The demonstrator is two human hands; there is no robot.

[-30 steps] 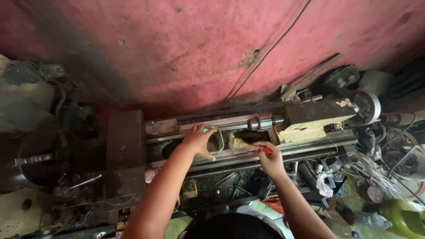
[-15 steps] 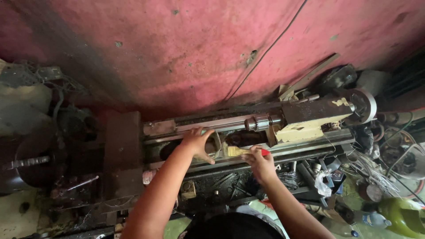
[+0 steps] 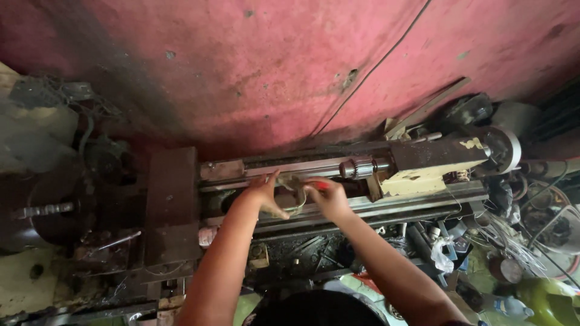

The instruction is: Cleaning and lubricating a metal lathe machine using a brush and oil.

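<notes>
My left hand (image 3: 266, 194) holds the small curved piece (image 3: 292, 192) over the lathe bed (image 3: 417, 202); my right hand (image 3: 327, 196) grasps a red-handled tool (image 3: 321, 186) against it. I judge the work only midway.

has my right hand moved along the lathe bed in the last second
Yes. The right hand has slid left along the lathe bed, away from the tailstock, and is now close to the left hand.
</notes>
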